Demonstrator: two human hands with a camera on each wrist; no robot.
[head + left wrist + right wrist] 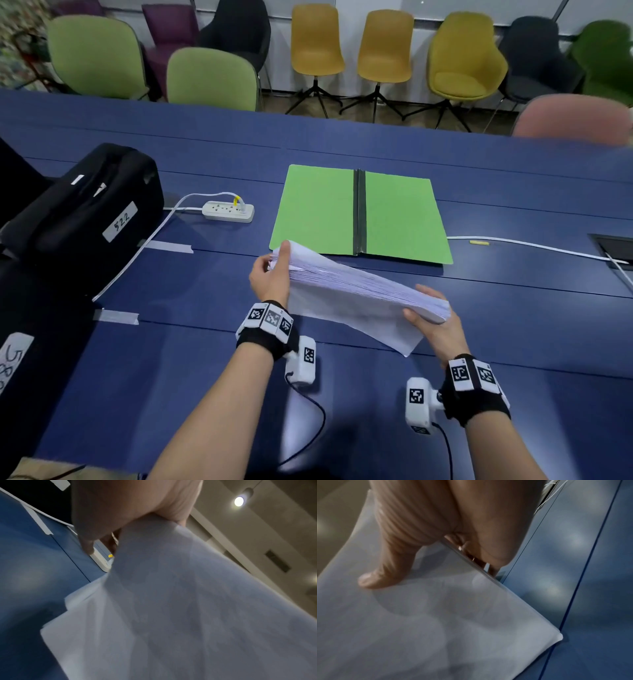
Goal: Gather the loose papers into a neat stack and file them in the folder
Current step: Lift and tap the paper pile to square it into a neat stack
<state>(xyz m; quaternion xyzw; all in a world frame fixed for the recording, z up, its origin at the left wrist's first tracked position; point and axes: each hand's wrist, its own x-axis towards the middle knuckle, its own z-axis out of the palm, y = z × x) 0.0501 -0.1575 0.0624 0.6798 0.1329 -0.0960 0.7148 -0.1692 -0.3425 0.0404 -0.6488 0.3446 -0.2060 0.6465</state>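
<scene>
A thick stack of white papers [356, 291] is held tilted on edge above the blue table, just in front of the open green folder [359, 212]. My left hand [272, 277] grips the stack's far left end, thumb on the near face. At the near right end my right hand [433, 318] clasps it, thumb on the front sheet and fingers behind. The left wrist view shows the papers [180, 608] under my palm [130, 504]. In the right wrist view my thumb [388, 569] presses the front sheet [436, 622]. The sheet edges are uneven at the lower corner.
A white power strip [228, 211] and its cable lie left of the folder. A black bag [85, 212] labelled 522 sits at the far left. Another white cable [534, 245] runs right toward a table socket hatch [616, 248]. Tape strips [116, 317] mark the blue table [205, 359]. Chairs line the far side.
</scene>
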